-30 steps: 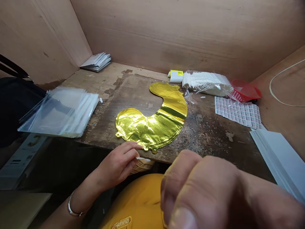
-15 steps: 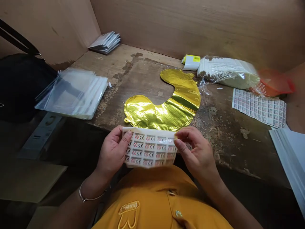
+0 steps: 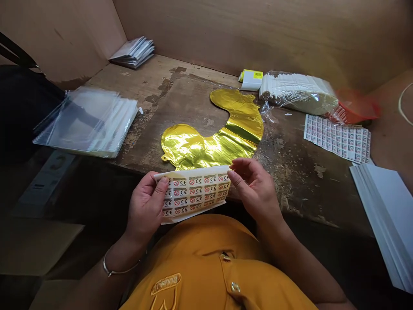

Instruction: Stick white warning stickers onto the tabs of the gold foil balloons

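Both my hands hold a small sheet of printed warning and CE labels [image 3: 193, 193] up over the table's front edge. My left hand [image 3: 146, 206] grips its left end, with the thumb on the face of the sheet. My right hand [image 3: 254, 187] pinches the top right corner between thumb and fingers, and the sheet bows slightly. Just beyond the sheet lies a flat gold foil balloon [image 3: 209, 137], curved in a hook shape, its lower edge hidden behind the sheet. Neither hand touches the balloon.
The worn wooden table [image 3: 284, 181] carries clear plastic bags [image 3: 85, 122], a bagged bundle of white sticks [image 3: 298, 92], a white packet [image 3: 251, 80], a larger label sheet [image 3: 337, 137], a red basket [image 3: 353, 107], and white card sheets [image 3: 385, 211]. Wooden panels enclose the back and sides.
The label sheet has come up from below into both hands, and my right hand has moved in from near the camera. The sheet now tilts, with its right end higher.
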### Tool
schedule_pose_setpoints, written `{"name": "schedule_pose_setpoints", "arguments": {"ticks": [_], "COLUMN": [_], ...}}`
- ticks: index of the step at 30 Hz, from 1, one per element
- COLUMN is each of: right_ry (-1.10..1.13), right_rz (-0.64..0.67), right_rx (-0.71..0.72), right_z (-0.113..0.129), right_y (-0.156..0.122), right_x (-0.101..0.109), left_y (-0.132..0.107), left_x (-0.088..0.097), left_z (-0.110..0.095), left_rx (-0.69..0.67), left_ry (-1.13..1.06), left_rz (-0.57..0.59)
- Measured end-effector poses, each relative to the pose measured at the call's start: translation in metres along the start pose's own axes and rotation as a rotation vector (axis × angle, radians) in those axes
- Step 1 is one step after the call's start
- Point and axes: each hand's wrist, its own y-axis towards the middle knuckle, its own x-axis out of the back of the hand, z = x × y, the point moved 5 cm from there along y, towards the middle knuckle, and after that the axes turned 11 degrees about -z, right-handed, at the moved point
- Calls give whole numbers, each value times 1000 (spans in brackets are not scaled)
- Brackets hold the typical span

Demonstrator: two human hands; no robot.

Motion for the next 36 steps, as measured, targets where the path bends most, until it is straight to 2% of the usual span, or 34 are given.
{"name": "schedule_pose_setpoints", "arguments": {"ticks": [2,6,12,18,21,23,26,27,29,30,32,36], "right_ry": [99,223,23,188,260,258,243,230,194,178,160,70], "right_rz": [88,128,3,79,139,156,144,147,182,206,259,338], "right_rx": [-98,-203,-37,-171,-205,-174,-135,-128,-101,-84,-75,-108], "right_z": [-6,-6,4,0,3,6,10,10,12,13,13,11], "right_y": [0,-3,-1,-4,-7,-7,-7,-8,-10,-12,-15,-17], "right_x": [-4,-10,0,-8,-13,-14,-13,-13,-14,-15,-18,-17], "left_y": [0,1,5,7,8,7,-6,-13,-22,-24,-23,-15], "left_x": [0,-1,3,2,1,4,1,-6,-23,-30,-39,-45], "left_z": [0,2,5,10,9,-4,-39,-48,-53,-53,-53,-53], "left_rx": [7,-4,-21,-35,-77,-260,-802,-969,-1136,-1146,-1074,-909], "left_ry": [11,55,60,21,140,292,638,773,968,1009,1002,939], "left_rz": [-12,-6,-36,-38,23,-15,-121,-87,126,237,387,471]}}
